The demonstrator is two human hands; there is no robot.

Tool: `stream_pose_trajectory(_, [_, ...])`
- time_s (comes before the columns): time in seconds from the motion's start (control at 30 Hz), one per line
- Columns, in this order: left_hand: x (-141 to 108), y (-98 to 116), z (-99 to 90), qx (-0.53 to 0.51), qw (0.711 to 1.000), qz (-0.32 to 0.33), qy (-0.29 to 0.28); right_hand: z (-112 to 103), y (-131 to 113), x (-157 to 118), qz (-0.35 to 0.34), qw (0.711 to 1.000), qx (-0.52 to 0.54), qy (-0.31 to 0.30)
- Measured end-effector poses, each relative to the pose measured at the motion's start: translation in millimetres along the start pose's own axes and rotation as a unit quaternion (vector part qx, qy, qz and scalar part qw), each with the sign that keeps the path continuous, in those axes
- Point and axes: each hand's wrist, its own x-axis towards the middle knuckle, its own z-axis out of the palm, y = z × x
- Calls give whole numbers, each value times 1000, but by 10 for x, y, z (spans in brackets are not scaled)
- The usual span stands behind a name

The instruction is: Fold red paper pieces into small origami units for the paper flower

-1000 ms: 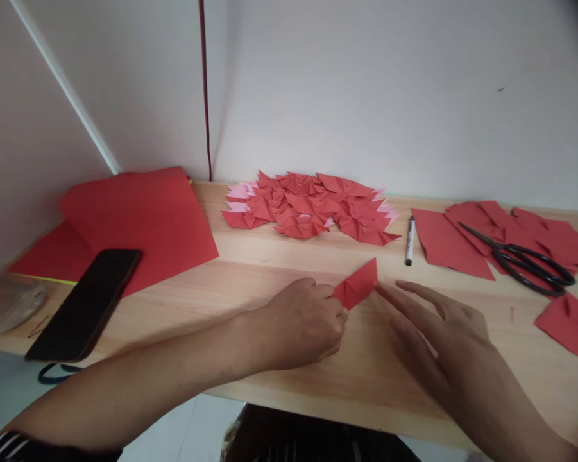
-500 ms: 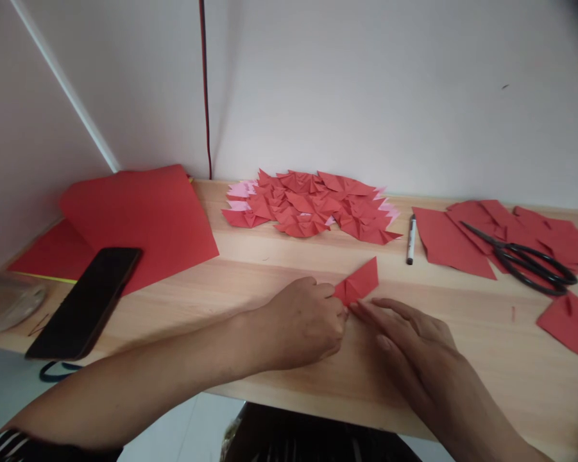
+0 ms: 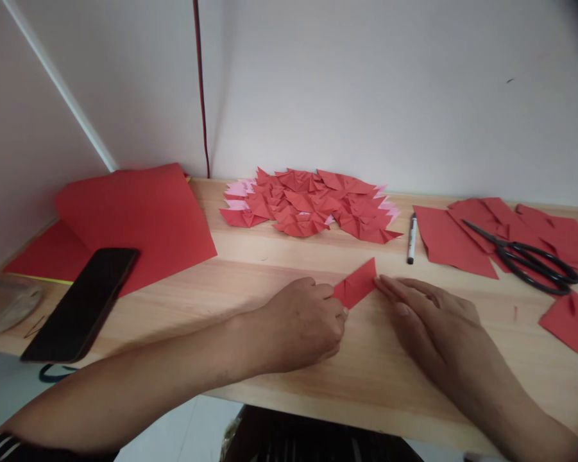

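A small folded piece of red paper (image 3: 358, 284) lies on the wooden table in front of me. My left hand (image 3: 304, 326) is closed, its curled fingers pressing the paper's left end against the tabletop. At the paper's right corner, the fingertips of my right hand (image 3: 430, 317) touch the edge; its fingers are stretched out and hold nothing. A short crease shows near the paper's middle, and its left end is hidden under my left fingers.
Folded red and pink paper pieces (image 3: 308, 204) are piled against the wall. To the right are a marker (image 3: 411, 239), cut red papers (image 3: 455, 240), black scissors (image 3: 534, 262) and a red square (image 3: 570, 323). Large red sheets (image 3: 144, 218) and a phone (image 3: 81, 305) lie left.
My right hand has slid right along the paper's lower edge, from beside my left fingers to the right corner. My left hand stays in place on the paper.
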Motion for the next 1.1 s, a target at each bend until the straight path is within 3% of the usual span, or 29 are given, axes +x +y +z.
stream_pose_trajectory(0.23, [-9, -9, 20, -9, 1000, 2, 2, -30, -96, -49, -122, 992, -25, 3])
stream_pose_trajectory(0.37, [-6, -4, 22, -14, 1000, 2, 2, -2, -161, -51, -178, 984, -10, -24])
stream_pose_trajectory(0.5, [-1, 5, 16, -14, 1000, 0, 0, 6, -174, 77, -168, 985, 7, -21])
stream_pose_trajectory(0.7, [3, -60, 43, -3, 1000, -8, 27, 22, -49, 300, -89, 993, 69, -29])
stream_pose_trajectory(0.9, [51, -159, 55, -3, 992, -122, 39, 81, 17, 398, -78, 994, 47, -55])
stream_pose_trajectory(1.1, [90, -128, 92, -60, 977, -197, 50, 73, 1, 426, -66, 991, 81, -89])
